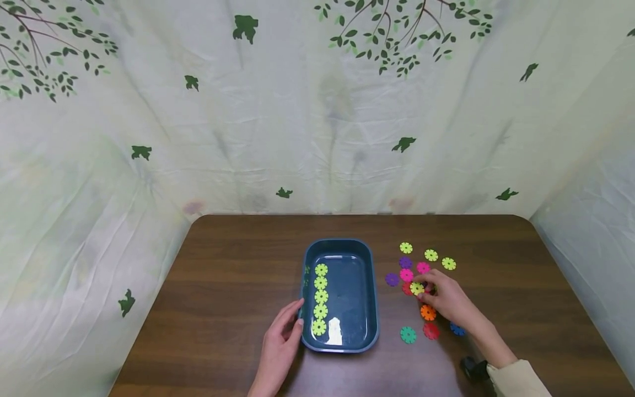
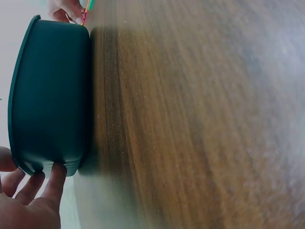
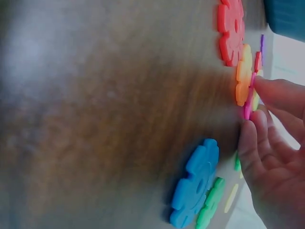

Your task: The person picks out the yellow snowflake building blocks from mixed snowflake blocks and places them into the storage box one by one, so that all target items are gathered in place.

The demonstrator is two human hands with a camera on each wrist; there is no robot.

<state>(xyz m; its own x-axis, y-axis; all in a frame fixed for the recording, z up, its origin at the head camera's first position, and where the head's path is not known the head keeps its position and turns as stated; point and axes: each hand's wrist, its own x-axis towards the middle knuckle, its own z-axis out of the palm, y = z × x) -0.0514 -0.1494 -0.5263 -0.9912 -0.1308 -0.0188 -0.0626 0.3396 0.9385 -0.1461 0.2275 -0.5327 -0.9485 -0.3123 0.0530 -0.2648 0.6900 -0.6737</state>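
Observation:
My left hand [image 1: 279, 344] rests against the left side of a dark blue tray [image 1: 341, 349], its fingertips on the outer wall [image 2: 52, 90] and at the rim. Inside the tray, several yellow-green flower-shaped discs [image 1: 320, 296] form a column along the left. Over the loose discs to the tray's right, my right hand [image 1: 448, 298] pinches a yellow-green flower disc [image 1: 416, 288] between thumb and finger. A red disc [image 1: 407, 289] lies partly beneath it. In the right wrist view, a pink disc [image 3: 249, 98] shows by the thumb, next to an orange disc [image 3: 244, 76].
More flower discs lie around the right hand: yellow-green [image 1: 431, 255], purple [image 1: 392, 279], pink [image 1: 406, 275], teal [image 1: 408, 334], red [image 1: 431, 331] and blue [image 3: 195, 186]. The wooden table [image 1: 238, 259] meets a leaf-printed cloth [image 1: 307, 121] at its back edge.

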